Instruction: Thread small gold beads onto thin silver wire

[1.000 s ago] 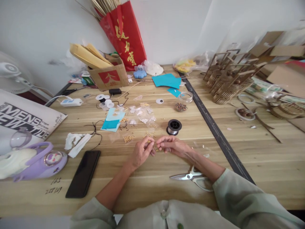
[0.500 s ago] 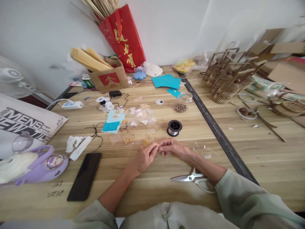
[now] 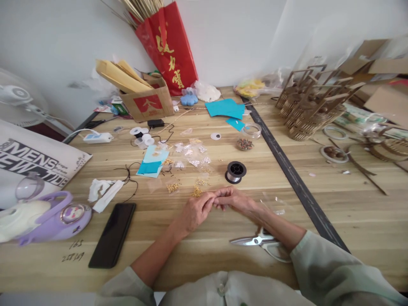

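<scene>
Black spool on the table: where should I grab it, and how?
Probably pinch opposite edges of its upper flange, coming from the near side and slightly above with your right hand. The spool stands upright, its flange wider than the wound middle, so the rim gives fingertips an edge to lift by. That hand lies just on its near side.

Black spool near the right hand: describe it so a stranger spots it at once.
On the wooden table, find the dark strip slanting through its right half. Left of that strip, just beyond the right hand, the spool stands on one rim. Its black rims and pale, shiny winding set it apart from the white-rimmed reel farther back.
</scene>
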`<state>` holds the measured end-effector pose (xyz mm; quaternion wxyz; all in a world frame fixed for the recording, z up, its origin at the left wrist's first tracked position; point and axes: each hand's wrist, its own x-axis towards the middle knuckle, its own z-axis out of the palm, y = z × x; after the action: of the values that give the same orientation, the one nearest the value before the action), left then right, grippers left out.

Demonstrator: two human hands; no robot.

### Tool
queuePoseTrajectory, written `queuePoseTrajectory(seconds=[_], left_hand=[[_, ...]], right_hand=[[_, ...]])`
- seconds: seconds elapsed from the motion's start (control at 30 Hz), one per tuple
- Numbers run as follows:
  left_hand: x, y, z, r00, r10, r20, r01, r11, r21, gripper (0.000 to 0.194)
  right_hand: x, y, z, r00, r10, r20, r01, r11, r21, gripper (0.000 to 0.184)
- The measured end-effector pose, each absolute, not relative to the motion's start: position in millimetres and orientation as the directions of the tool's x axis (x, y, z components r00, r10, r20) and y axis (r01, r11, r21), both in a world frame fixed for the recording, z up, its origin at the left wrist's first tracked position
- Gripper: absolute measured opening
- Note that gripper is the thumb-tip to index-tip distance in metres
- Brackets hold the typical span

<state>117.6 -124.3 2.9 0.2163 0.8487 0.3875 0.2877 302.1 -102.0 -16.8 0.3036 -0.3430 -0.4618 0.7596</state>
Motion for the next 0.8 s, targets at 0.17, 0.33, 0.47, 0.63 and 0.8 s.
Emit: queuePoseTrajectory(seconds=[0.17, 0.33, 0.47, 0.63, 0.8], left_hand=[[116.8, -125.2, -0.6, 0.541, 0.787, 0.297, 0.536, -0.595, 0.599, 0.018], [116.9, -125.6, -2.0, 0.533, 0.788, 0.307, 0.537, -0.596, 0.597, 0.017], [117.4, -125.6, -3.9, 0.526, 0.779, 0.342, 0.511, -0.611, 0.605, 0.017], [118.9, -126.1, -1.2, 0.502, 0.793, 0.346, 0.472, -0.586, 0.659, 0.017], [119.3, -126.1, 1.3, 0.495, 0.809, 0.317, 0.45, -0.55, 0.703, 0.017]], right_hand=[[301.9, -102.7, -16.9, -0.596, 0.767, -0.236, -0.114, -0.372, -0.921, 0.023], [300.6, -103.7, -15.8, -0.584, 0.78, -0.225, -0.113, -0.353, -0.929, 0.025], [300.3, -103.7, -14.6, -0.587, 0.779, -0.219, -0.088, -0.33, -0.94, 0.027], [300.7, -103.9, -13.7, -0.61, 0.764, -0.208, -0.094, -0.33, -0.939, 0.031], [300.5, -104.7, -12.9, -0.618, 0.758, -0.21, -0.1, -0.34, -0.935, 0.03]])
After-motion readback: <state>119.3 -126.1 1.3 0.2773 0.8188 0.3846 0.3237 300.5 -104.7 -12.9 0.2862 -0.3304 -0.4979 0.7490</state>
